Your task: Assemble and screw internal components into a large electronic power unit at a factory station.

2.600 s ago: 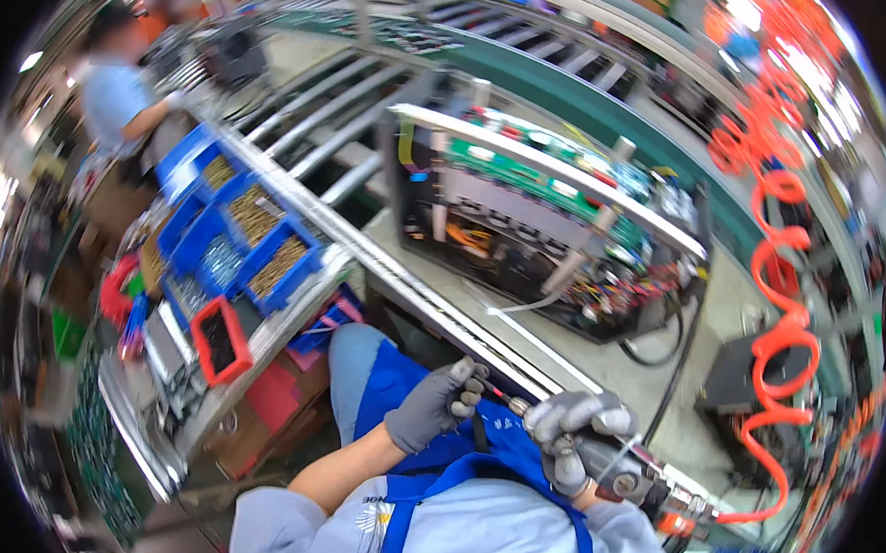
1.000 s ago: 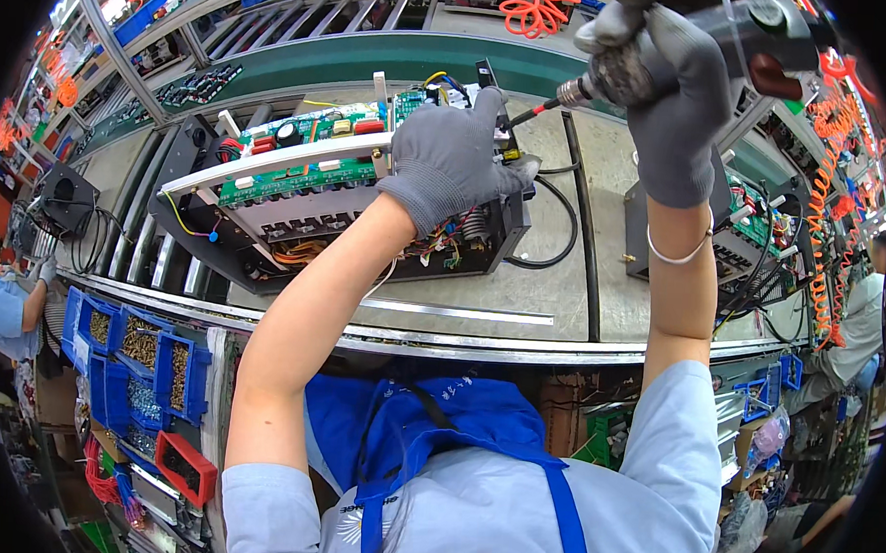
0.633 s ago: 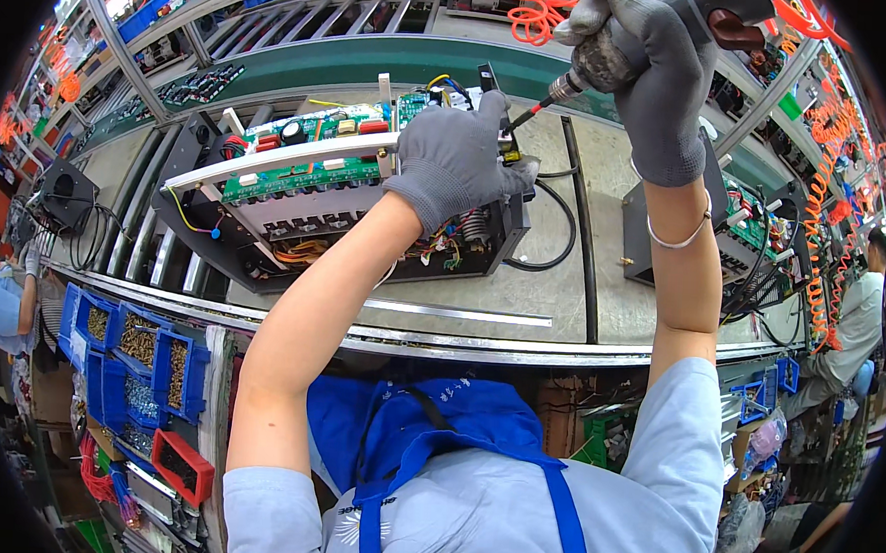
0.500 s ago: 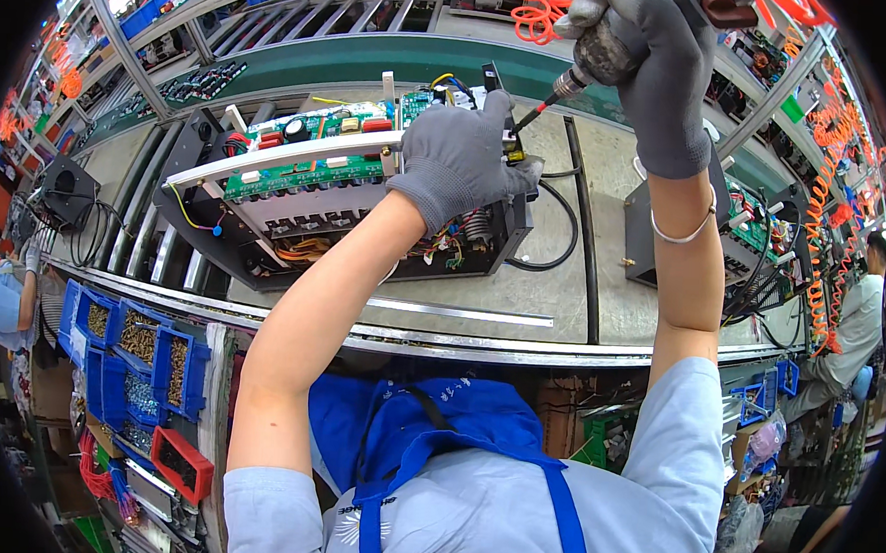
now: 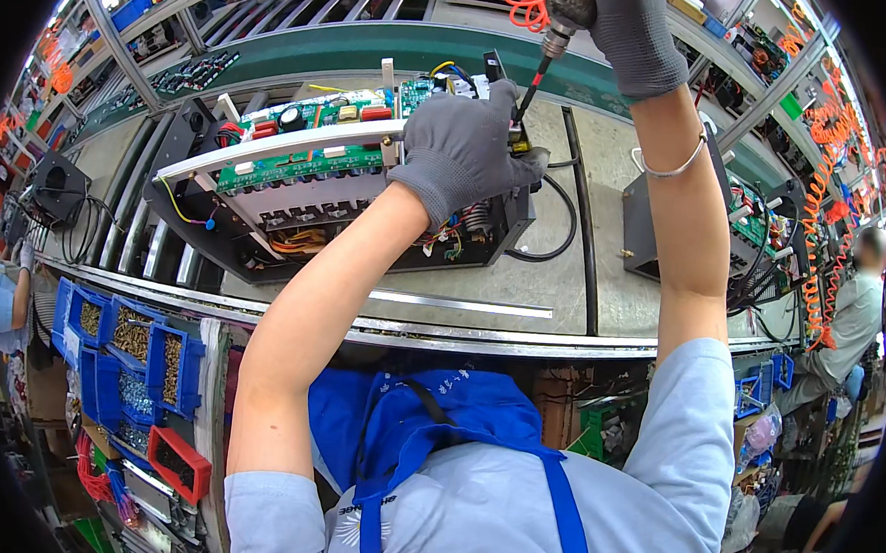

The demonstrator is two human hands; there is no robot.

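Note:
My right hand (image 5: 638,41), in a grey glove and partly cut off by the top edge, grips a power screwdriver (image 5: 572,3). Its long bit (image 5: 532,93) points down to the right end of an open electronic unit (image 5: 311,210). The bit's tip is near a small yellow part, between the thumb and forefinger of my left hand (image 5: 460,145). That gloved hand rests over the unit's right end, thumb and forefinger stretched apart; its other fingers are partly hidden. Green circuit boards (image 5: 314,165), a pale rail (image 5: 299,147) and loose wires show in the dark case.
A black cable (image 5: 571,223) loops beside the unit. To the right stands a second unit (image 5: 656,228). A metal strip (image 5: 462,305) lies along the bench's near edge. Blue bins (image 5: 168,362) of screws and a red tray (image 5: 179,465) sit lower left. Two people are at the sides.
My right hand has risen, partly leaving the picture, and the screwdriver has tilted more upright. Its bit stays by the unit's right end. My left hand keeps nearly the same place.

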